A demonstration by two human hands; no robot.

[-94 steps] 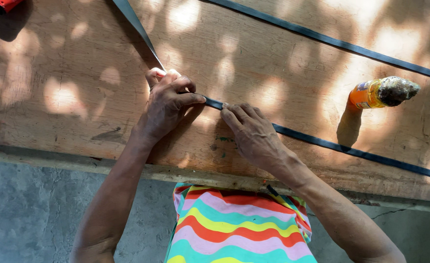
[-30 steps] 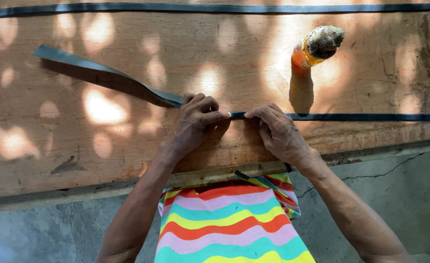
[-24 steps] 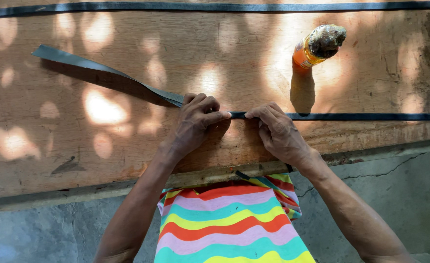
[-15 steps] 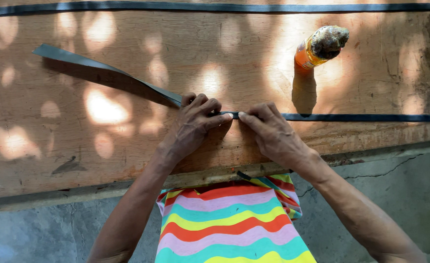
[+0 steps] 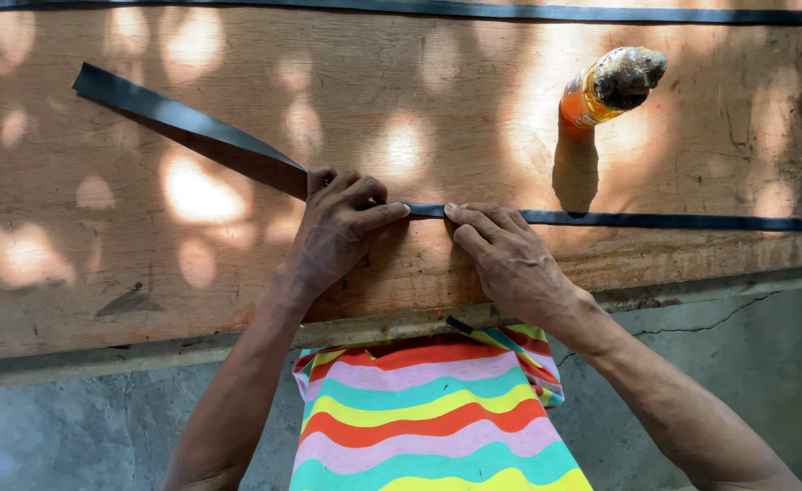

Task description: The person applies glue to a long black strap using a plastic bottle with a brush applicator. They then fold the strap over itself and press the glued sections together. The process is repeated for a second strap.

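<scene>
both hands rest on a wide plywood surface (image 5: 146, 273) dappled with sunlight. a long dark strip (image 5: 655, 220) runs flat across the board from the right edge toward the middle. the left hand (image 5: 337, 232) has a closed grip on the strip, fingers curled over it and the forefinger stretched out along it to the right; from under this hand the loose end of the strip lifts off the wood and angles up to the left, casting a shadow beneath it. the right hand (image 5: 505, 259) lies just beside the left, its grip narrow, fingertips pressing the strip down against the wood, with a short bare piece of strip showing between the two hands. an orange bottle (image 5: 601, 91) with a grimy cap stands on the surface beyond the right hand, well apart from it. a second dark strip (image 5: 510, 11) lies along the far edge. below the board's near edge show a wavy striped shirt (image 5: 428, 418) and a grey concrete floor (image 5: 55, 436).
</scene>
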